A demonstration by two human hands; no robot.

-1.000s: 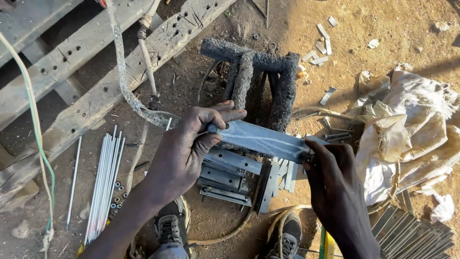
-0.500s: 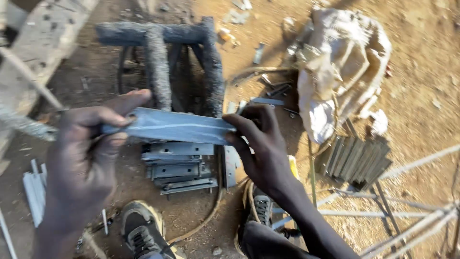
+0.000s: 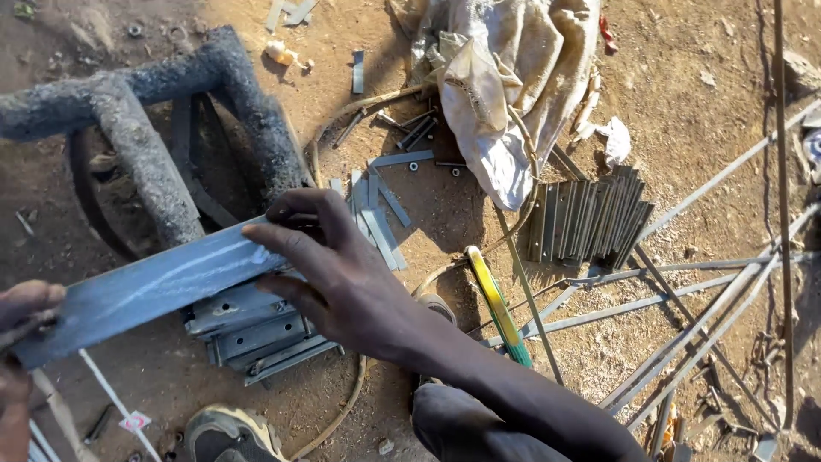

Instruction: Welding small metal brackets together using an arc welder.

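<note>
2 hands (image 3: 342, 274) gripping strip (image 3: 154, 287) ends

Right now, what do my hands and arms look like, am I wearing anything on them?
Both hands are bare: no gloves, rings or watch visible. The right hand leads into a bare forearm with no sleeve in view. Only part of the left hand shows at the frame edge, also uncovered.

Sunlit sandy ground (image 3: 710, 94) — littered with metal scraps (long shadows fall) — a crumpled pale cloth (image 3: 505, 77) nearby.
</note>
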